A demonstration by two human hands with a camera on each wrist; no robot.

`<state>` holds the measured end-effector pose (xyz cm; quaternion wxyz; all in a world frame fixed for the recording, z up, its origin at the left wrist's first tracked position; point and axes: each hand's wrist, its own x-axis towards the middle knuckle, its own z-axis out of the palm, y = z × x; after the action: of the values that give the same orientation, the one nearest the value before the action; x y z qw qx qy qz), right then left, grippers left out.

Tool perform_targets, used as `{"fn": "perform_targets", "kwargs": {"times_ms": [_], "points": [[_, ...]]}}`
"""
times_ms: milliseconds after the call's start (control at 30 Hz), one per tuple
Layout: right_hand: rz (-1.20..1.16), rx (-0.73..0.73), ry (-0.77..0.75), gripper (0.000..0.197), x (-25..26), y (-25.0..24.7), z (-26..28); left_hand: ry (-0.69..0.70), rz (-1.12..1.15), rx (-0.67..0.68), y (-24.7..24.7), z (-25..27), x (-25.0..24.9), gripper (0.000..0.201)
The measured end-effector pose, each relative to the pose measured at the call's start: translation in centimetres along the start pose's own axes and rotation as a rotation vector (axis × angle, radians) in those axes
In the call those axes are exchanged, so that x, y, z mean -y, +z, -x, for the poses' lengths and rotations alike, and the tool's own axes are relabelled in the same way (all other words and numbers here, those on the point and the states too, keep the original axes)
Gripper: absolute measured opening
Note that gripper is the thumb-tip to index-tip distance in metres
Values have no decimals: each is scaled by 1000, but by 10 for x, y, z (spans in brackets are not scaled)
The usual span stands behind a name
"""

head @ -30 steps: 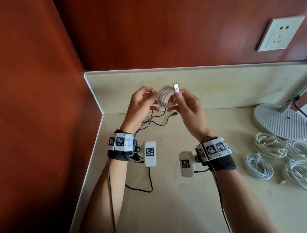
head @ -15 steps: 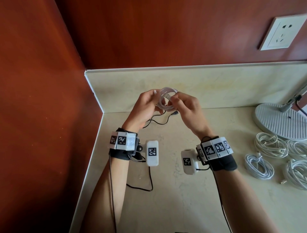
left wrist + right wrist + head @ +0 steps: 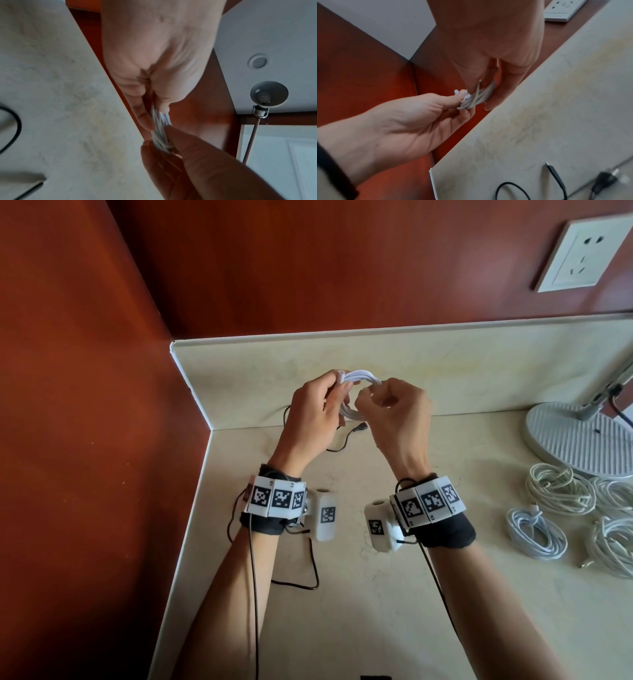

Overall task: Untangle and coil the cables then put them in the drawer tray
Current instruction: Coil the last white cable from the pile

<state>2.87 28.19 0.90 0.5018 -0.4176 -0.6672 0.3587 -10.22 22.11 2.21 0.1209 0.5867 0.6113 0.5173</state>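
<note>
Left hand: the left hand [image 3: 313, 414] is raised above the countertop [image 3: 376, 594], its thumb and fingers pinching the left side of the coiled white cable [image 3: 359, 378]; a white plug end [image 3: 456, 92] sticks out just past its fingertips in the right wrist view.
Right hand: the right hand [image 3: 399, 419] faces the left one, fingers curled and gripping the right side of the same coil; the two hands nearly touch across it.
Coiled white cable: a small tight loop of several turns, held in the air between both hands, in front of the backsplash [image 3: 445, 364].
Black cable: a thin black cable [image 3: 342, 440] lies on the countertop below and just beyond the hands, its plug under the right hand's fingers.
Other white cables: several bundles of white cable [image 3: 561, 518] lie on the countertop well to the right of the right hand, some loosely looped, some overlapping.
Lamp: a round ribbed lamp base [image 3: 579, 436] stands beyond those bundles, far right of the right hand; its shade shows overhead in the left wrist view.
Wall socket: a white wall socket [image 3: 579, 251] sits on the wooden wall above and to the right of the hands.
Drawer tray: not seen in any view.
</note>
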Motion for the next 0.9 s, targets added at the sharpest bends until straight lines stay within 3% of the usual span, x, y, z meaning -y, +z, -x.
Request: {"fn": "perform_targets", "kwargs": {"times_ms": [200, 267, 400, 467, 600, 900], "points": [[-311, 93, 120, 26, 2, -5, -4, -9, 71, -16, 0, 0, 1, 25], [-388, 190, 142, 21, 2, -6, -5, -21, 101, -31, -3, 0, 2, 24], [-369, 429, 95, 36, 1, -11, -11, -66, 117, -135, -16, -4, 13, 32], [-354, 500, 41, 29, -1, -12, -13, -83, 110, -170, -22, -5, 19, 34], [-174, 525, -113, 13, -2, -10, -11, -120, 76, -212, -28, -5, 23, 35], [111, 382, -184, 7, -1, -15, -6, -145, -61, -233, -28, -6, 33, 38]]}}
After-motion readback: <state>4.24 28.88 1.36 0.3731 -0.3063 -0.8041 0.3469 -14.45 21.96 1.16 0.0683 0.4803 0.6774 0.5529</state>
